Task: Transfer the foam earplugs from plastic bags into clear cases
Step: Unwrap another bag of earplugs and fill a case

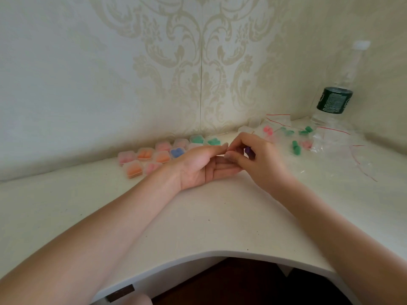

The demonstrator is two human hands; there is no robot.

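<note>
A small purple foam earplug (248, 150) is pinched in the curled fingers of the right hand (258, 160), which is closed on it above the white tabletop (198, 216). The left hand (204, 166) lies palm-up just beside it, fingers loosely extended and touching the right fingertips; whether a clear case is cradled in it cannot be told, since the contact area is blurred.

The filled cases (154, 156) are clustered behind the left hand, against the patterned wall, so the left hand is judged the nearer one to them. They are small, rounded, translucent plastic boxes holding orange, pink, blue and green plugs.

The plastic bags (326, 137), thin, crinkled and edged with red zip strips, are spread to the right, behind the right hand, with loose green earplugs (296, 147) and pink ones among them. These plugs are short, matte cylinders with rounded ends; the two green ones stand roughly upright. A clear water bottle (334, 100) with a dark green label stands behind the bags.

The coming move is judged to turn on the purple plug being carried leftward to a case.
</note>
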